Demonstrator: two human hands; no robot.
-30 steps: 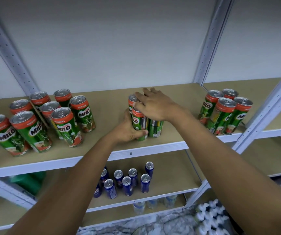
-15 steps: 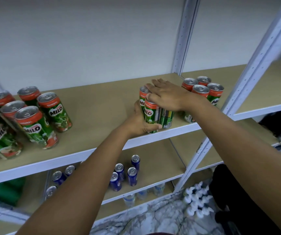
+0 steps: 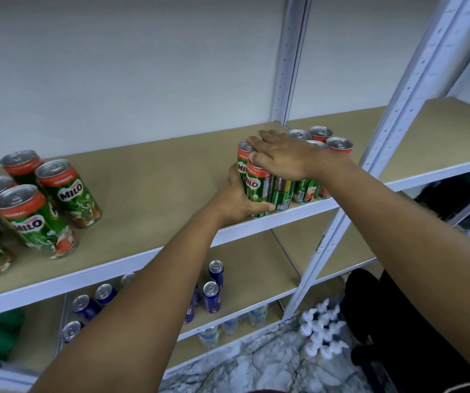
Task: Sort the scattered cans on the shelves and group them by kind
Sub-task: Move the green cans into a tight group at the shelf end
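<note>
Item: cluster of green-and-red Milo drink cans (image 3: 259, 184), front edge of tan board shelf (image 3: 154, 191).
Left hand (image 3: 235, 198) wraps its side, right hand (image 3: 280, 158) presses flat on top, probably to shift them as one toward matching cans (image 3: 338, 144) just right.

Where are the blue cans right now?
Head view: the blue cans stand on the lower shelf, below the Milo cans, partly behind the left forearm.

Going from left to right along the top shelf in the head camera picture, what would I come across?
Left cluster of Milo cans → bare shelf board → small bunch of Milo cans, left hand gripping its side, right hand flat on top → right cluster of Milo cans → grey shelf upright.
</note>
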